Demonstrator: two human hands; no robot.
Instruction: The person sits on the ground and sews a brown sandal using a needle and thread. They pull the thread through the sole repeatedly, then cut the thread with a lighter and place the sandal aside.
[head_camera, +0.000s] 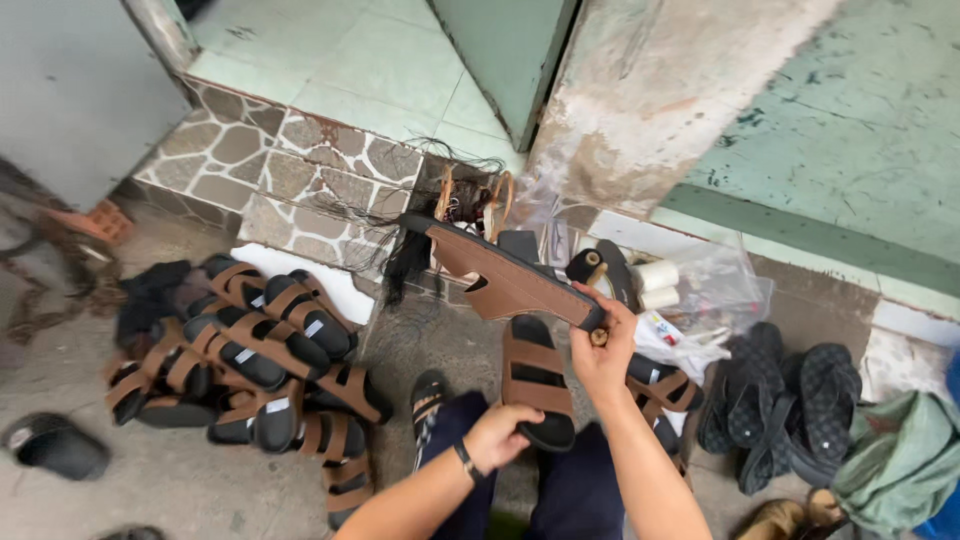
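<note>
At the far left a lone black sandal (55, 445) lies on the concrete floor (190, 480), well apart from the rest; just right of it sits a heap of brown-strapped sandals (250, 360), black soles piled over one another, below a low step faced with stone tiles (260, 170); a white strip lies between the heap and the step. Near the middle, the left hand (497, 437), a dark band on its wrist, rests with fingers curled onto the near end of a black sandal with brown straps (537, 385), which lies on the person's lap over dark trousers (580, 490); the fingers are closed on its edge, though how firmly cannot be told. A small sandal (428, 395) lies just left of the knee. Above, the right hand (603, 352) is raised and clamped on the end of a flat brown sole piece (505, 280), thumb and fingers pinched on it; the piece is held in the air, tilted, its far end pointing left toward a tangle of black threads (415, 255) at the step. Beyond the hand lie spools of pale thread (655, 283) in a clear plastic bag (720, 290); further right sits a pile of dark patterned flip-flops (790, 395); at the near right corner lies a green cloth bag (900, 460).
</note>
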